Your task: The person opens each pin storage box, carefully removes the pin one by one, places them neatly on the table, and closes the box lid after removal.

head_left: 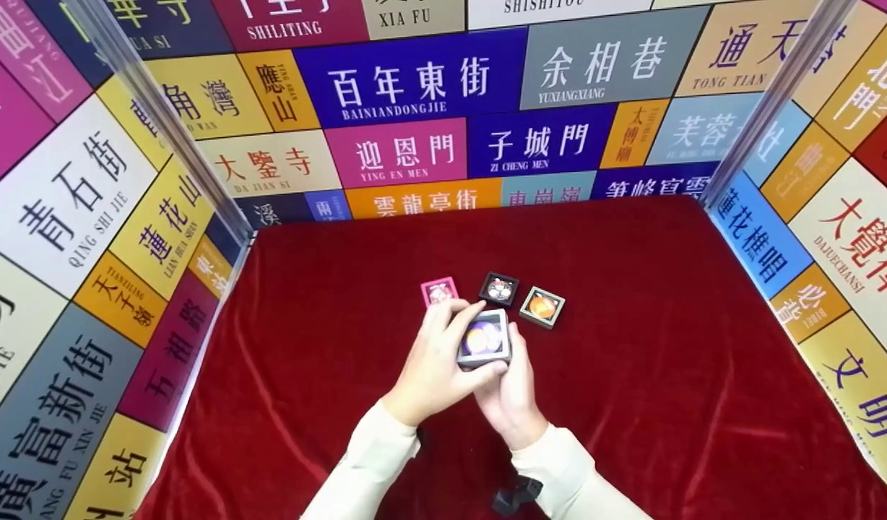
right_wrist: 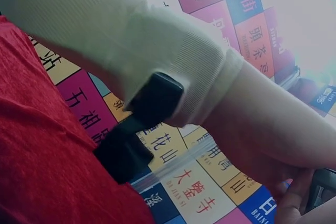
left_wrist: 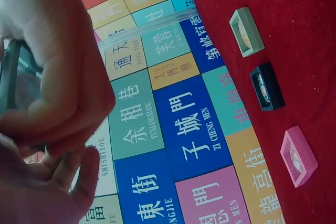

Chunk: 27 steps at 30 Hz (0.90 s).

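Note:
Both hands hold a small grey square box (head_left: 485,338) above the red cloth. Its open-looking face is tipped up and shows a round purple, orange and white design. My left hand (head_left: 433,361) grips its left side, thumb along the near edge and fingers over the far edge. My right hand (head_left: 512,393) holds it from below and along the right side; part of that hand is hidden behind the box. Just beyond the hands lie a pink box (left_wrist: 298,156), a black box (head_left: 498,289) and a grey-green box (head_left: 542,307) with an orange design. Fingers partly cover the pink one in the head view.
A red velvet cloth (head_left: 653,347) covers the table. Panels with printed signs (head_left: 414,76) wall it in at the back and both sides, with clear corner posts (head_left: 772,101). A black strap device (right_wrist: 155,98) is on the right sleeve.

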Tool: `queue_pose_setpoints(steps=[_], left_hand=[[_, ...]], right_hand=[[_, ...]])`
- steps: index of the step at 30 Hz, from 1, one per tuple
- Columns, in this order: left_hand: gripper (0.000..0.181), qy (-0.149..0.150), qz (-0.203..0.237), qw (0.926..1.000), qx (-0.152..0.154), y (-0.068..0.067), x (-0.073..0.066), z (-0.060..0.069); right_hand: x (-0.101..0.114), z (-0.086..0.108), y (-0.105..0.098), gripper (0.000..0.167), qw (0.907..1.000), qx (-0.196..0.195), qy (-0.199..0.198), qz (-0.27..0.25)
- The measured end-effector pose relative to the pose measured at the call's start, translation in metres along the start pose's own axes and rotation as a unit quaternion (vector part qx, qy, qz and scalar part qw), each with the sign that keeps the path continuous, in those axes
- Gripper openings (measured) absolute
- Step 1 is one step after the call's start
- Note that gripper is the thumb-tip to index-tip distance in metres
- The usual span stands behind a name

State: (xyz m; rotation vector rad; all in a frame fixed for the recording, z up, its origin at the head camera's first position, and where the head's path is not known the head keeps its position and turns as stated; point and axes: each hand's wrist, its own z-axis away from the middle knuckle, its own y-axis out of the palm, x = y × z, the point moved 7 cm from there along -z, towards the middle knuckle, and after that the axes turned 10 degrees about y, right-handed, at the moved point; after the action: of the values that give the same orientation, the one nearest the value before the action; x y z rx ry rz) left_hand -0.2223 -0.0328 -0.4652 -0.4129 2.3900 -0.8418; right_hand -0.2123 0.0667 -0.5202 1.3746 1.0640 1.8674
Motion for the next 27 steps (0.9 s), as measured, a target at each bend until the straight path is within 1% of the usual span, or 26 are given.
queue_pose_setpoints(steps=[5, 7, 10, 13, 19, 23, 27], left_hand=[[0.077, -0.005, -0.008, 0.9999, -0.003, -0.002, 0.005, 0.003], [0.075, -0.006, -0.004, 1.0000, -0.006, -0.002, 0.007, 0.003], [0.074, -0.012, 0.014, 0.9998, -0.012, -0.002, 0.010, 0.004], [0.073, -0.024, 0.039, 0.9988, -0.018, -0.001, 0.014, 0.005], [0.070, -0.040, 0.088, 0.9948, -0.033, -0.004, 0.018, 0.005], [0.067, -0.061, 0.132, 0.9884, -0.044, -0.006, 0.023, 0.007], [0.066, -0.075, 0.190, 0.9770, -0.062, -0.009, 0.026, 0.009]], right_hand=[[0.000, -0.002, -0.002, 0.049, 1.0000, 0.001, 0.004, -0.007], [-0.001, -0.002, -0.003, 0.050, 0.9999, 0.004, 0.007, -0.010], [-0.003, -0.002, -0.003, 0.051, 0.9997, 0.005, 0.016, -0.015], [-0.003, -0.002, -0.004, 0.052, 0.9997, 0.002, 0.021, -0.015], [-0.003, -0.002, -0.007, 0.055, 0.9996, -0.010, 0.025, -0.008], [-0.002, -0.004, -0.008, 0.053, 0.9992, -0.020, 0.030, -0.020], [0.000, -0.005, -0.009, 0.050, 0.9991, -0.020, 0.027, -0.025]])
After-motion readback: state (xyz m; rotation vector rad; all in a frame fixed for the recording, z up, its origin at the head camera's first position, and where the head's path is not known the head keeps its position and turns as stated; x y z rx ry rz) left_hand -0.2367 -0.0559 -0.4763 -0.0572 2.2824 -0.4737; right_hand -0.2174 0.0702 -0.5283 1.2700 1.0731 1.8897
